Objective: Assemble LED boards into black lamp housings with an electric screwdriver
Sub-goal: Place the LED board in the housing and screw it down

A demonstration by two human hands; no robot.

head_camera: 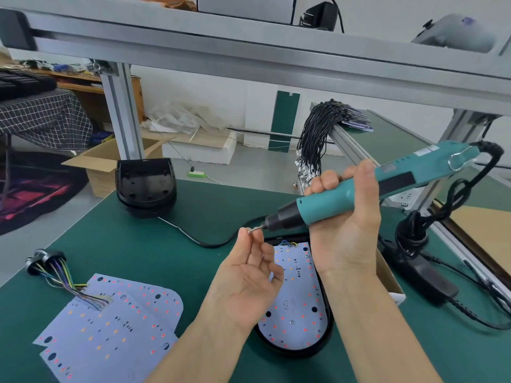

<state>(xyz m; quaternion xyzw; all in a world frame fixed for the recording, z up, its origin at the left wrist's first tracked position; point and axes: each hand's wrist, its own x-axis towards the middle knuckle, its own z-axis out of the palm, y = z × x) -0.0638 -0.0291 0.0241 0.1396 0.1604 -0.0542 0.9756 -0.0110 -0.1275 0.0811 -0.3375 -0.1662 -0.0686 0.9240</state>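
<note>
I see the right hand wrapped tight around the teal plastic electric screwdriver, held up over the green table mat. The left hand pinches a tiny silver screw right at the tool's tip. Below the hands, a white LED board lies inside a black oval lamp housing. More white LED boards lie to the left. A stack of empty black housings sits further back.
</note>
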